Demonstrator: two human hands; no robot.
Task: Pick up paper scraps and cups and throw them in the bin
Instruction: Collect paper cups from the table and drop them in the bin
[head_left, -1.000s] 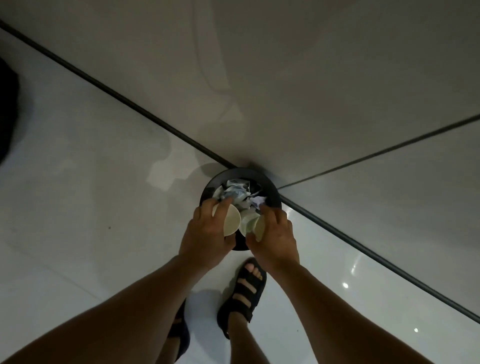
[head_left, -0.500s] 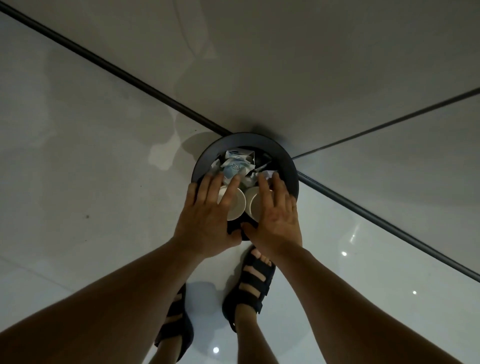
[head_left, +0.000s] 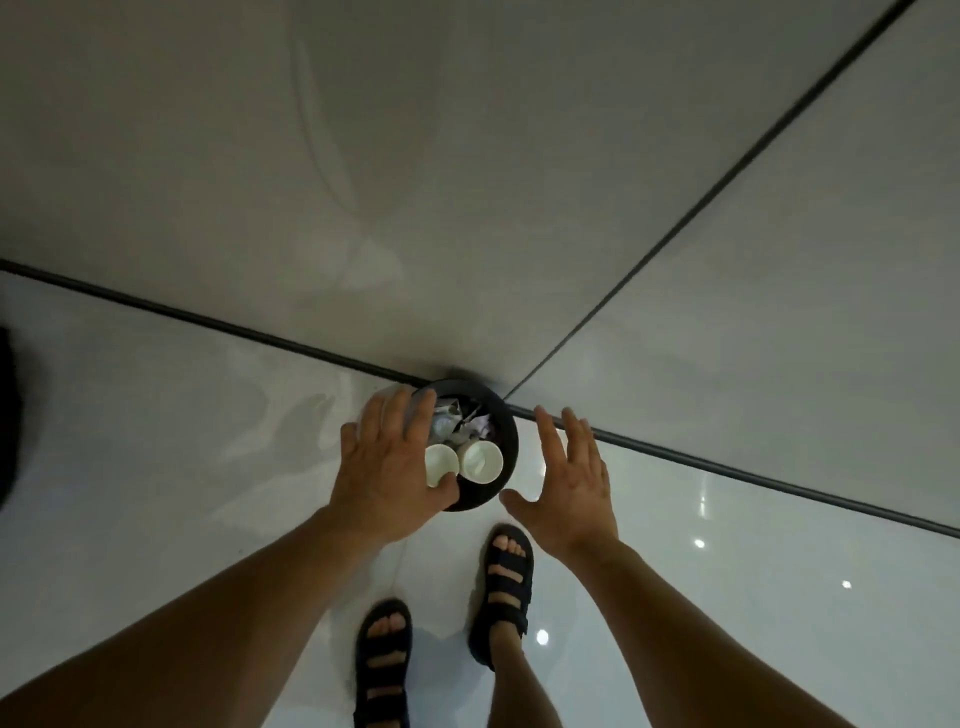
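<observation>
A round black bin (head_left: 511, 441) stands on the floor in a wall corner, seen from above. Inside it two white paper cups (head_left: 482, 461) lie side by side at the near edge, the left cup (head_left: 440, 462) partly behind my thumb. Crumpled paper scraps (head_left: 451, 418) fill the far part. My left hand (head_left: 392, 467) hovers over the bin's left rim with fingers spread and straight, holding nothing. My right hand (head_left: 571, 483) is just right of the bin, fingers straight and apart, also empty.
Glossy white floor tiles spread to the left and right of the bin. Two grey walls meet behind it, with dark baseboard strips (head_left: 218, 325). My feet in black sandals (head_left: 501, 592) stand just in front of the bin. A dark object (head_left: 6, 415) sits at the left edge.
Both hands let go of the cups, which now lie in the bin. The hands opened, lifted and spread apart, the right one moving clear to the bin's right.
</observation>
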